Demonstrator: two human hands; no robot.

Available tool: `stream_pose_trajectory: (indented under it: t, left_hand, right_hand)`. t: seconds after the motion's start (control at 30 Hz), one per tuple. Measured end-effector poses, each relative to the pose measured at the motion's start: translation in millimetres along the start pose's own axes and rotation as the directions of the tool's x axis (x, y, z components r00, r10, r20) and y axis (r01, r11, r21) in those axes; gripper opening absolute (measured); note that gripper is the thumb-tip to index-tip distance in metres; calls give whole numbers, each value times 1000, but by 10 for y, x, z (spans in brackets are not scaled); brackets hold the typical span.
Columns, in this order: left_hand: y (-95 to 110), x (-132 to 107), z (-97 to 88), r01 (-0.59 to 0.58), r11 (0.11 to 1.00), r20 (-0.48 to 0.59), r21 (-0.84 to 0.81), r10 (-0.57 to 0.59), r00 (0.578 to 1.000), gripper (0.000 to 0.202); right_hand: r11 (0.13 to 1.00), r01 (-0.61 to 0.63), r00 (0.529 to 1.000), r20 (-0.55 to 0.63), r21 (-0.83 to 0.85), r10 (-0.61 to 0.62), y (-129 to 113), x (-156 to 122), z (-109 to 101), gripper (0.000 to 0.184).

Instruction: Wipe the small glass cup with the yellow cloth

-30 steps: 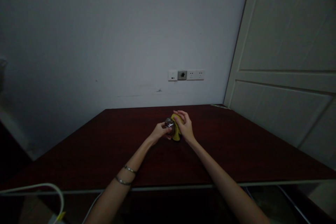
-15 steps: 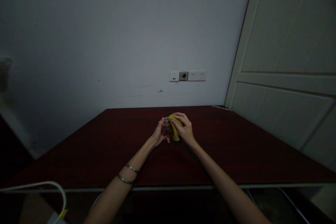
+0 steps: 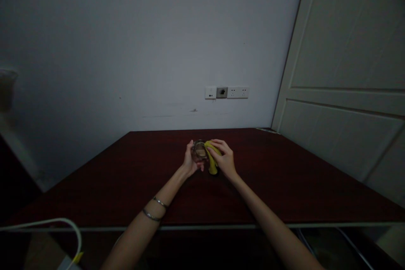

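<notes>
Our left hand (image 3: 190, 162) cupped a glass (image 3: 200, 151) and our right hand (image 3: 225, 158) pinched a yellow cloth (image 3: 213, 165) at its rim, over the table (image 3: 268, 185), between its near and far edges.

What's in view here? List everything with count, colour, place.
Cup-like vessel: 1, transparent, centre
Cloth: 1, yellow, right of vessel
Table: 1, dark red, below centre
Wall: 1, pale grey, behind table
Outlet row: 1, white and grey, on wall
Panelled door: 1, white, right
Cables: several, white, lower left and right
Unclear item: 1, grey, bottom left
Blurred object: 1, beige, left edge
Bangles: 2, silver, left forearm
Left hand: 1, bare, holding vessel
Right hand: 1, bare, holding cloth
</notes>
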State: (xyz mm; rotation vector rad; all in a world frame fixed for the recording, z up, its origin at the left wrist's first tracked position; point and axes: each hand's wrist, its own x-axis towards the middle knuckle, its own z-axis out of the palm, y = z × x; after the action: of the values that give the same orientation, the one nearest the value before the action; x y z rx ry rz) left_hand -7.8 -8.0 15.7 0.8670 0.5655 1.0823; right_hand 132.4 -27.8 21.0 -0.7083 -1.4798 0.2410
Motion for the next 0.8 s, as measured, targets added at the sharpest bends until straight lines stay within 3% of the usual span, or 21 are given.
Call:
stream_pose_trajectory:
  t: [0.13,0.33,0.53,0.67,0.8]
  left_hand:
    - [38,-22,8,40,998,20,-37,-39,999,67]
    - [43,-6,-13,54,995,2,-87,-54,999,64]
    - [48,22,-68,95,994,148,-51,-87,985,73]
    - [39,23,-95,134,989,200,-60,-119,972,75]
    - [25,21,-97,164,984,183,-75,-148,972,74]
  right_hand:
    - [999,25,999,33,-40,-24,-25,-43,-9,20]
    - [989,93,988,131,-117,-78,-42,-95,-31,44]
    - [978,141,980,164,-156,-115,-35,-135,-99,36]
    - [939,283,943,234,-196,-235,-4,-208,-174,40]
    - [885,405,886,335,-228,-319,-47,-283,-238,45]
